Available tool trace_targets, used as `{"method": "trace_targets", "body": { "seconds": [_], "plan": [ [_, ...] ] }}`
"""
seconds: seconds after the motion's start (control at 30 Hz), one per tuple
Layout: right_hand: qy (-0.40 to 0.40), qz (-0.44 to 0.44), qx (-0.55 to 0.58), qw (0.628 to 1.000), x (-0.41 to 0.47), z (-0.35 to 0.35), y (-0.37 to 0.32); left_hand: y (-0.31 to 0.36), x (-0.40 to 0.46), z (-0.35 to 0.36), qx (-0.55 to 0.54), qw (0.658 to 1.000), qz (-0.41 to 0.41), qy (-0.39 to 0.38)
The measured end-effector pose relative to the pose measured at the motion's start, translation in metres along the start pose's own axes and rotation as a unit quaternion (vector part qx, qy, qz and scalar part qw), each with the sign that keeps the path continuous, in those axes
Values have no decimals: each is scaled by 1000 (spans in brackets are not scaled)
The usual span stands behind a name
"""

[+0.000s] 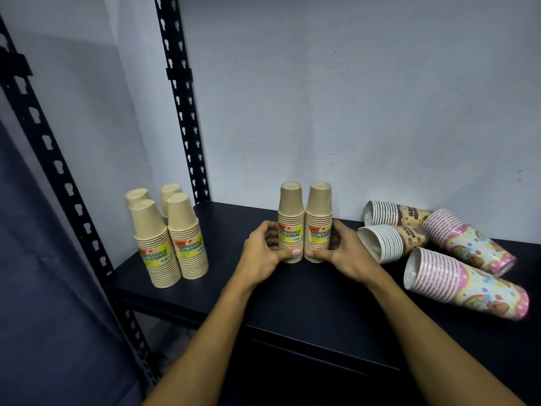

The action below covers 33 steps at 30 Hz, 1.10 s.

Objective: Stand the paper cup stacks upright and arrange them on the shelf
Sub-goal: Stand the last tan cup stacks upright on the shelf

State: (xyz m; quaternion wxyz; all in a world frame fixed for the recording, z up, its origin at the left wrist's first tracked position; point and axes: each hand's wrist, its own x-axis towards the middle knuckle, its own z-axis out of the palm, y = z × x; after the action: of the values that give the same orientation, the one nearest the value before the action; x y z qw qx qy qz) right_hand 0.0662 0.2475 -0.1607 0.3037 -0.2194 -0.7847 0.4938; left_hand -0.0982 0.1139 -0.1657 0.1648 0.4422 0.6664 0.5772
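Observation:
Two tan paper cup stacks stand upright side by side in the middle of the dark shelf point(292, 303). My left hand point(265, 250) grips the left stack point(290, 213) near its base, and my right hand point(341, 252) grips the right stack point(319, 213) near its base. Both stacks carry a yellow label. At the left, several more tan stacks point(168, 238) stand upright in a tight group. On the right, several patterned stacks lie on their sides: two brown ones point(389, 238) behind and two pink ones point(465, 284) in front.
A black perforated upright point(181, 112) rises at the shelf's back left, another upright point(58, 171) at the front left. A pale wall point(351, 98) closes the back. Bare shelf lies between the left group and the held stacks, and in front of my hands.

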Motion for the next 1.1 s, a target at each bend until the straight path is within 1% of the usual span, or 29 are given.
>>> {"method": "trace_targets", "body": {
  "seconds": [0.23,0.47,0.63,0.73,0.87,1.1],
  "plan": [
    [11,-7,-17,1000,-4,2,-2,12,-9,1,28,1000,-10,9],
    [-2,-5,-19,1000,-16,4,-12,21,-26,-1,40,999,-21,18],
    [-25,-4,-32,999,-29,12,-21,24,-46,-9,50,998,-25,26],
    [-53,-5,-42,998,-38,22,-28,25,-66,-21,59,997,-24,36],
    [-94,-14,-47,994,-50,52,-41,20,-97,-48,77,994,-19,69],
    [-122,-37,-58,990,-52,118,-67,20,-142,-100,132,978,2,161]
  ]
}}
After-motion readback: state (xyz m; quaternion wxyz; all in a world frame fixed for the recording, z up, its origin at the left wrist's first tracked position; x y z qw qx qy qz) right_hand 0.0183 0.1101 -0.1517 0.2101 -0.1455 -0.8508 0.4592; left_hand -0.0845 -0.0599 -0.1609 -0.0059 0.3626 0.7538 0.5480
